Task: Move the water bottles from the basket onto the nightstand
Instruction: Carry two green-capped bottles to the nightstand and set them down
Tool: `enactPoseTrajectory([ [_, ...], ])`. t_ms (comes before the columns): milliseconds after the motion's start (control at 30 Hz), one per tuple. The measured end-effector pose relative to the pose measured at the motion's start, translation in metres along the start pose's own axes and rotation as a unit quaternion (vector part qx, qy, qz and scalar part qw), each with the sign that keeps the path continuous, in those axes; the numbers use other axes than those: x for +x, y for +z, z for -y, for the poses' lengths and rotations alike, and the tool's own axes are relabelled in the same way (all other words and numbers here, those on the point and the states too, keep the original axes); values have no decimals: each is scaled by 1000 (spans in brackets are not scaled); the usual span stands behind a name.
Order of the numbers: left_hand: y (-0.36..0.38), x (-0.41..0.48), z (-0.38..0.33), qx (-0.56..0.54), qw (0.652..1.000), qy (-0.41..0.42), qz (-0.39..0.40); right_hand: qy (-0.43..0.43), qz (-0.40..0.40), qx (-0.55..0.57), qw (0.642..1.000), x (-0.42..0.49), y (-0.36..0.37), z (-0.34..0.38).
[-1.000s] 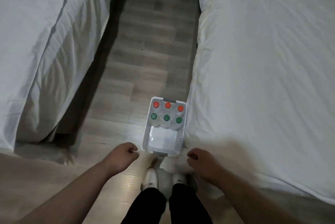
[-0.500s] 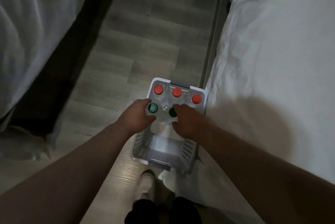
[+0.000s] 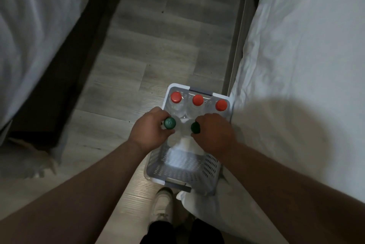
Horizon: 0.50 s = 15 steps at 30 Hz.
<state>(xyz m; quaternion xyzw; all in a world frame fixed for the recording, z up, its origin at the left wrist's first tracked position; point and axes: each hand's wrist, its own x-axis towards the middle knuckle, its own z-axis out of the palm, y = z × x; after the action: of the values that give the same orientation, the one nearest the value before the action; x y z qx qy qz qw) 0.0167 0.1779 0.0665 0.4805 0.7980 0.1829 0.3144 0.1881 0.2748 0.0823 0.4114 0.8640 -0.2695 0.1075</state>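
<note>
A white perforated basket (image 3: 178, 172) stands on the floor against the right bed. At its far end stand three clear water bottles with red caps (image 3: 198, 100). In front of them are bottles with green caps. My left hand (image 3: 148, 133) grips the neck of the left green-capped bottle (image 3: 169, 123), fingers curled round it. My right hand (image 3: 214, 134) holds the neighbouring green-capped bottle (image 3: 195, 127) at its top and covers whatever stands to the right of it. The nightstand is out of view.
A bed with white sheets (image 3: 308, 69) flanks the basket on the right, and another bed (image 3: 33, 26) lies at the left. Grey wood floor (image 3: 158, 46) runs between them. My white shoe (image 3: 163, 206) is just behind the basket.
Both hands came down from in front of the basket into it and closed on two green-capped bottles. My head has dropped closer to the basket.
</note>
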Motion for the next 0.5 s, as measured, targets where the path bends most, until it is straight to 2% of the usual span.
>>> enactPoseTrajectory([
  [100,-17,-23,-15,-24,999,20,-31,29,-3,31,999,-22,-20,5],
  [333,-89,-97,-71,-85,992,-35,-81,105,-8,98,990,-92,-105,42],
  [500,-154,-153,-126,-131,985,-61,-95,125,-63,194,971,-151,-179,79],
])
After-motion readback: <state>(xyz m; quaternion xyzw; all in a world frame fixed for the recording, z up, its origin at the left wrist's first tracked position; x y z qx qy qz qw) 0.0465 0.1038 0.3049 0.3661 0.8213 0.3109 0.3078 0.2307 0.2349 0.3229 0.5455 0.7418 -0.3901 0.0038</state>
